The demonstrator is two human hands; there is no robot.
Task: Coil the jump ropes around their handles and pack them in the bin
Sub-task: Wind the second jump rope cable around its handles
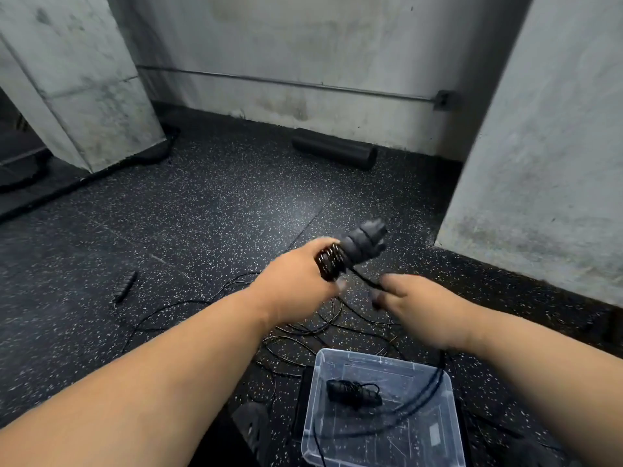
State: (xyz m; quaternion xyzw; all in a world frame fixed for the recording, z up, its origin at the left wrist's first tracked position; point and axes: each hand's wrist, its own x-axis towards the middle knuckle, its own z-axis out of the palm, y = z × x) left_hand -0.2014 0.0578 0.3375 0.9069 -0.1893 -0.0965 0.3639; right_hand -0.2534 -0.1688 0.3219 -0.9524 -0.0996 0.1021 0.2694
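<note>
Black handles clenched in left hand; right hand fingers pinch rope (blurred).

Speckled floor — seemingly concrete walls

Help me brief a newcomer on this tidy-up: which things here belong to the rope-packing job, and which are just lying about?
Job:
- handles being wrapped, in left hand
- rope fed by right hand
- clear bin
- coiled rope in it
- loose ropes on floor
- spare handle

Lying about:
- foam roller
- wall conduit
</note>
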